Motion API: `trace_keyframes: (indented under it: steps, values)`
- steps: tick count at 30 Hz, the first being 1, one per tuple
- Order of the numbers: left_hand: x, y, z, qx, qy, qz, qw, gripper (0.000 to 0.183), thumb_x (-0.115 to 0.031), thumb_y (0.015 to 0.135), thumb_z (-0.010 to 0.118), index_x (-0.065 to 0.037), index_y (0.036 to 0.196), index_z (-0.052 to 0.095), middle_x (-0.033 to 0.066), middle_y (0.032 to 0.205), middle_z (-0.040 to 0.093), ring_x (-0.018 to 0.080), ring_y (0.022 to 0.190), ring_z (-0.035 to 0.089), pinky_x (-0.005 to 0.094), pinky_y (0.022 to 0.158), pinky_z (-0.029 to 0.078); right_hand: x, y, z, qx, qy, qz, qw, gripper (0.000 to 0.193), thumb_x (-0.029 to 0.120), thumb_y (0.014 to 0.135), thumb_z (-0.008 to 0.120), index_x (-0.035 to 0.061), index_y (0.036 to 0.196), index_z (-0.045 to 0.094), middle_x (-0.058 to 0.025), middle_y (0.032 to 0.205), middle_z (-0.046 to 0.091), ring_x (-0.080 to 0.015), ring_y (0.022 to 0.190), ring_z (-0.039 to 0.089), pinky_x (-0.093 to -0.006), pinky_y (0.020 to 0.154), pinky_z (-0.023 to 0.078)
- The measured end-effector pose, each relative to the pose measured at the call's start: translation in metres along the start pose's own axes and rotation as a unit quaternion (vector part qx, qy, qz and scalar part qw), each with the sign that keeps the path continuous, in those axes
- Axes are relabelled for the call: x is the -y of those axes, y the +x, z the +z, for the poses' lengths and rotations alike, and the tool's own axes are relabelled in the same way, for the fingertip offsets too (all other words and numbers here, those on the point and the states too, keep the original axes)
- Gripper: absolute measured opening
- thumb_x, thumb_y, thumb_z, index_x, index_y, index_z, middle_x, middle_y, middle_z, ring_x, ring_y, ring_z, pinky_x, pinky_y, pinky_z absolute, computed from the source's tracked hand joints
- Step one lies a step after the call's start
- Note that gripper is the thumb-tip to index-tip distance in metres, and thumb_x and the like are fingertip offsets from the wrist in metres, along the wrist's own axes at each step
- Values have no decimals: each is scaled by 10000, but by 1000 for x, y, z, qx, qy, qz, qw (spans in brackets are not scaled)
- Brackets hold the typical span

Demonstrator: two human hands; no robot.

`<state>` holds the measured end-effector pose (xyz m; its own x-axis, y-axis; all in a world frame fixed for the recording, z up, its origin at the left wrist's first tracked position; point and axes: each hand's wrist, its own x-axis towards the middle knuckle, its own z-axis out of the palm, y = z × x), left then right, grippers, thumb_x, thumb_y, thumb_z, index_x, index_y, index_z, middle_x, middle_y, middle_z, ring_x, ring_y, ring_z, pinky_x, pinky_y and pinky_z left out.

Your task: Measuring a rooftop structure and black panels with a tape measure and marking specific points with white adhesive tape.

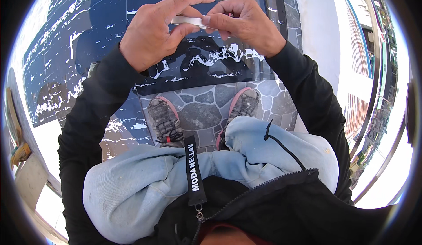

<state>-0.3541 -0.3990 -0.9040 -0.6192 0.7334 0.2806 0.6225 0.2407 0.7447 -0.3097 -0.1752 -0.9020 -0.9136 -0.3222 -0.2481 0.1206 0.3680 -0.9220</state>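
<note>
Up ahead, both hands meet on a narrow white band (188,21), which looks like the edge of a small roll or strip; its exact kind does not show. My left hand (154,27) pinches it between thumb and fingers, with the index finger stretched out above. The thumb and curled fingers of my right hand (246,23) close on the band's right end and cover it. A tiny red spot shows between the right fingers, too small to name. Below the hands lies a glossy dark blue-black surface (193,76) with white veins.
My shoes (165,119) rest on grey stone-patterned tiles (198,113). A white ledge (318,38) runs along the right, with a rail (373,82) beyond it. Against the left rim are wooden pieces (20,152). A black strap (193,170) hangs from my jacket's zipper.
</note>
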Motion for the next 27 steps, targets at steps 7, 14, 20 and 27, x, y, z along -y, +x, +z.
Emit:
trace_keyframes:
  steps: [7, 14, 20, 27]
  values:
    - [27, -8, 7, 0, -193, -56, 980, 298, -65, 876, 660, -70, 1163, 583, 92, 1097, 663, 199, 1016, 645, 328, 944, 491, -18, -4, 6, 53, 84, -72, 992, 269, 251, 894, 679, 9, 1007, 706, -23, 744, 655, -72, 594, 552, -223, 565, 451]
    - [12, -10, 23, -79, -24, -63, 995, 144, -73, 867, 682, -9, 990, 643, 83, 1123, 577, 170, 1008, 614, 309, 911, 520, -13, -10, 22, -93, -63, -54, 992, 224, 201, 838, 718, 22, 973, 708, -74, 651, 633, -108, 570, 574, -283, 535, 456]
    - [14, -9, 30, -109, -127, -100, 981, 142, -73, 860, 690, -3, 971, 637, 68, 1027, 607, 143, 954, 613, 299, 890, 530, -5, -8, 31, -144, -141, -93, 975, 170, 170, 825, 698, 29, 919, 705, -150, 657, 639, -236, 537, 616, -320, 530, 467]
    - [23, -15, 39, -95, -149, -113, 978, 128, -73, 862, 688, -4, 947, 622, 65, 1023, 606, 137, 943, 610, 309, 892, 527, -11, -8, 40, -148, -126, -75, 978, 154, 167, 831, 686, 24, 888, 699, -151, 639, 628, -258, 534, 614, -334, 529, 467]
